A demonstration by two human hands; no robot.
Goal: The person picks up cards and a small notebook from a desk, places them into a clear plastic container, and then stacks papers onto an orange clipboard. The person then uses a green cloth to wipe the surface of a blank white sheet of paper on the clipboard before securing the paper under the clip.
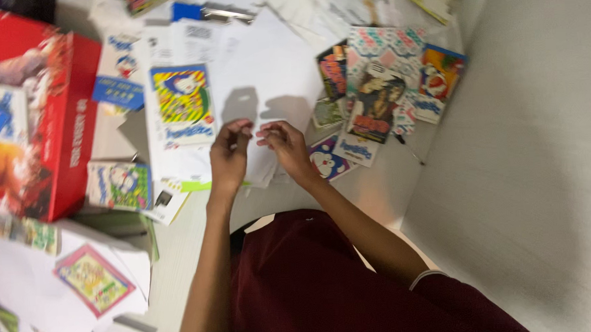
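A dark maroon garment point(327, 284) is worn, its short sleeves ending above the elbows; bare forearms are shown, with no jewellery seen.

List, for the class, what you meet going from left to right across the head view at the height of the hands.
Red box → comic with yellow striped cover → left hand → right hand → dark-covered comic → comic with blue edge → grey wall.
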